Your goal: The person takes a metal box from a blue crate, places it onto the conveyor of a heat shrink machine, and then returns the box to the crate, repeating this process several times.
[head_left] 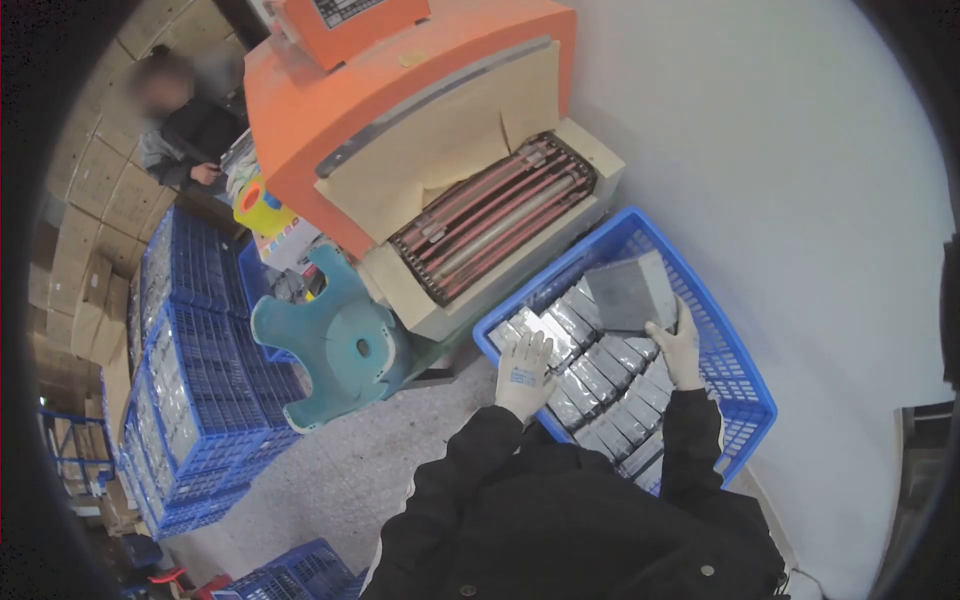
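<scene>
My right hand (682, 348), in a white glove, grips the near corner of a grey, film-wrapped box (628, 292) with thumb and fingers. The box is tilted above the far right part of a blue plastic basket (742, 385). My left hand (524, 376), also gloved, lies with its fingers stretched out over the basket's left side, beside the silvery wrapped packs (592, 372). Whether its fingertips touch a pack, I cannot tell. Several of these packs stand in rows in the basket. Both palms are hidden.
An orange machine (290, 130) with a roller conveyor (495, 220) stands just beyond the basket. Left of it is a teal stool (365, 360). Stacked blue crates (215, 400) and cardboard boxes (100, 175) fill the left. Another person (195, 125) is behind the machine. A white wall (780, 150) bounds the right.
</scene>
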The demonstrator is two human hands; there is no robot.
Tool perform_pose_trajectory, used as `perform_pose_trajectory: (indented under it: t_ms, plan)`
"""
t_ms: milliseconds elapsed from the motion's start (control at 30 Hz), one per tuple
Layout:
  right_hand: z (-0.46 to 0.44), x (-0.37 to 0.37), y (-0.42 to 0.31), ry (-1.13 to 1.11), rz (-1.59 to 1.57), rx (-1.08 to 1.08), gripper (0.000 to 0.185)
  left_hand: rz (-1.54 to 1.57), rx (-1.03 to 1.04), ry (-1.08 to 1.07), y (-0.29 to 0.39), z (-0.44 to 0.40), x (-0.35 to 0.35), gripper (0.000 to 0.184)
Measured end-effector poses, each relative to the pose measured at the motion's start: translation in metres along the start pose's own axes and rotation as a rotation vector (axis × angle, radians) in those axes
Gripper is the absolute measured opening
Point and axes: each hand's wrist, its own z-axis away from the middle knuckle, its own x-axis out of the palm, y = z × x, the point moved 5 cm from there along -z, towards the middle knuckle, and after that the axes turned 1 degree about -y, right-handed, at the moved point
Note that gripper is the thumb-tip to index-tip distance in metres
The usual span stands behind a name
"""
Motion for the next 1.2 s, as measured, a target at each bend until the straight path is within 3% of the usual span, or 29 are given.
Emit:
perform_pose_trajectory:
  t_ms: [100, 300, 500, 600, 700, 900, 1100, 1200]
  plan:
    - [0.005, 0.025, 0.031, -0.071, 0.159, 0.14, 0.078, 0.015, 0.01, 0.041, 0.001, -0.002, -0.003, 0.064]
    - [0.013, 0.134, 0.092, -0.314, 0.006, 0.049, 0.064, 0.038, 0.012, 0.123, 0.002, 0.0, -0.001, 0.065]
    - [0.009, 0.139, 0.093, -0.396, -0.068, 0.039, 0.066, -0.019, -0.043, -0.063, 0.012, -0.011, -0.009, 0.072]
    - [0.003, 0.139, 0.098, -0.429, -0.096, 0.041, 0.073, 0.017, 0.091, 0.089, 0.023, -0.023, -0.007, 0.07]
    - [0.001, 0.132, 0.098, -0.464, -0.047, 0.079, 0.078, 0.001, 0.112, 0.025, 0.027, -0.028, -0.004, 0.065]
    - [-0.007, 0.125, 0.128, -0.298, -0.026, 0.069, 0.072, -0.031, 0.107, 0.012, 0.027, -0.029, -0.004, 0.063]
    - [0.009, 0.138, 0.19, -0.294, 0.09, 0.286, 0.071, -0.009, 0.108, 0.018, 0.025, -0.026, -0.008, 0.06]
    - [0.025, 0.165, 0.273, -0.457, 0.069, 0.482, 0.043, 0.039, 0.11, 0.061, 0.025, -0.026, -0.009, 0.055]
